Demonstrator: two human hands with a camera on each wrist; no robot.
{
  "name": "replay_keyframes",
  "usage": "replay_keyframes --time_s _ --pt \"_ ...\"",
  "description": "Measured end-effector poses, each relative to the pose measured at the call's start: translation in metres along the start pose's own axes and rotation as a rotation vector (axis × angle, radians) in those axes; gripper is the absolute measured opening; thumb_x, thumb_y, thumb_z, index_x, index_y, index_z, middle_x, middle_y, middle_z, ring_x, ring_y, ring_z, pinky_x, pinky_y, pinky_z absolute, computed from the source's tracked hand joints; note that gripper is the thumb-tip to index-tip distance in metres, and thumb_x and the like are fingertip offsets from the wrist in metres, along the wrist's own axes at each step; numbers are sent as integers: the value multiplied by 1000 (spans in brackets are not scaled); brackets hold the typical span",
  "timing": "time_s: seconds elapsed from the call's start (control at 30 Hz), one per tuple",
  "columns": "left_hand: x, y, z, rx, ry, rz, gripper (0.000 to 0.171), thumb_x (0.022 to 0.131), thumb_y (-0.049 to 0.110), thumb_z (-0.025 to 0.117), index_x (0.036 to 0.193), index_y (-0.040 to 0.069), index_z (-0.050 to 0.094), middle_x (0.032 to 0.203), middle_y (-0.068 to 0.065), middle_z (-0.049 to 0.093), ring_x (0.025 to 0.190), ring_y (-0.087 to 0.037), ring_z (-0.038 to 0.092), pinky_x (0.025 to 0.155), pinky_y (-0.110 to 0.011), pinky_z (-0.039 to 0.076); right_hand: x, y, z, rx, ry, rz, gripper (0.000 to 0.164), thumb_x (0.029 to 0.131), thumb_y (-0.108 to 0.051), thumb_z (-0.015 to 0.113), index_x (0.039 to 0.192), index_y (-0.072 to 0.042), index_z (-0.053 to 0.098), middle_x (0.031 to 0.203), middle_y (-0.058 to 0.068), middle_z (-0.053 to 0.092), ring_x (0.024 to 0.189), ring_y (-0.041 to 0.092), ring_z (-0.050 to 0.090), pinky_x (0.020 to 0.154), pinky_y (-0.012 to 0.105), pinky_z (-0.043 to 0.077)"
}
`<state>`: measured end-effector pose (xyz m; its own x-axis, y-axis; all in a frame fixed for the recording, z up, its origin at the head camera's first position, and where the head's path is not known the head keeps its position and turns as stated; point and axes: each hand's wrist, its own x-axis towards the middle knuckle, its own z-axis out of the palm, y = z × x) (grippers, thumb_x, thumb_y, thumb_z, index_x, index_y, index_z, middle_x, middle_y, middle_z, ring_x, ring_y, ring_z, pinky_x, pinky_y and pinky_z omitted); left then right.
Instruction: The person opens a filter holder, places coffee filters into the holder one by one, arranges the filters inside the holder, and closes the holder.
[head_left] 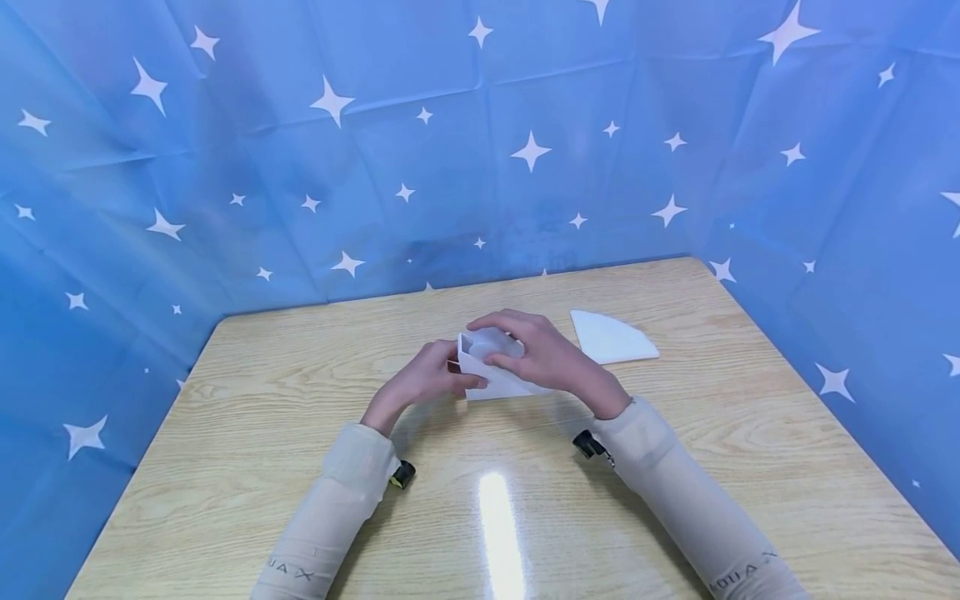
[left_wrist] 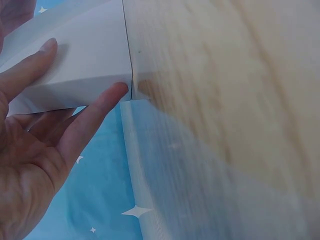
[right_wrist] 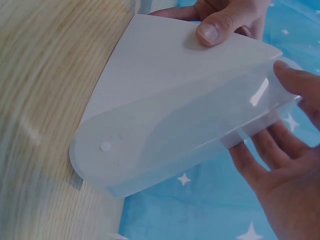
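Observation:
A white wedge-shaped box (head_left: 495, 383) stands on its edge on the table, between both hands. In the right wrist view a translucent plastic piece (right_wrist: 190, 122) with a rounded end lies along the white box's side. My left hand (head_left: 429, 377) grips the box's left end, thumb on the near face and fingers behind. At the other side my right hand (head_left: 542, 350) holds the translucent piece, thumb on one face and fingers on the other. Whether the piece sits inside the box or is partly out, I cannot tell. Close to the right hand lies a white fan-shaped panel (head_left: 613, 337).
The wooden table (head_left: 420, 517) carries a bright light reflection near its front. A blue curtain with white stars (head_left: 450, 167) hangs behind and along both sides of the table. Small black devices (head_left: 588, 444) are attached at the wrists.

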<state>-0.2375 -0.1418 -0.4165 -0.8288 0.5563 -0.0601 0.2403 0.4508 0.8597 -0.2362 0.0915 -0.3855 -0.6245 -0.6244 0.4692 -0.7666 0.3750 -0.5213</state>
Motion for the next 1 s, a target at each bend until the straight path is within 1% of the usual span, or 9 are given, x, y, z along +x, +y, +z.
replay_keyframes --time_s 0.17,0.33,0.5,0.63,0.87,1.0 --pt "0 0 0 2 -1 -3 33 94 19 78 124 11 68 108 -10 75 81 -34 73 72 -49 63 0 -2 -2 2 -1 2 42 93 -14 79 133 -11 66 131 9 71 110 25 69 84 41 60" --pt "0 0 0 -2 1 -2 33 93 18 78 124 11 68 109 -11 75 81 -33 73 71 -49 63 0 -3 -3 12 1 14 40 94 -15 78 132 -10 66 130 9 71 111 24 69 85 41 60" --pt "0 1 1 -16 3 -9 33 93 18 79 124 11 68 109 -11 75 82 -34 73 72 -51 63 0 -2 -3 12 2 19 40 93 -15 78 131 -10 67 129 9 71 107 23 70 83 40 60" --pt "0 2 1 -25 0 -15 33 93 17 79 124 11 68 110 -11 75 84 -36 73 73 -53 63 0 -1 -4 2 7 20 39 93 -13 78 130 -10 67 128 8 71 107 23 70 84 40 60" --pt "0 2 1 -8 2 -19 33 94 18 78 125 12 68 110 -11 75 82 -36 73 73 -52 63 0 -4 -9 7 6 25 39 92 -11 78 129 -9 66 128 8 70 107 23 69 85 41 60" --pt "0 2 1 -14 -1 -20 33 94 18 77 126 12 67 110 -11 75 83 -38 72 73 -54 62 -1 -4 -10 0 4 20 39 92 -10 78 129 -9 66 128 8 71 106 22 69 84 40 60"
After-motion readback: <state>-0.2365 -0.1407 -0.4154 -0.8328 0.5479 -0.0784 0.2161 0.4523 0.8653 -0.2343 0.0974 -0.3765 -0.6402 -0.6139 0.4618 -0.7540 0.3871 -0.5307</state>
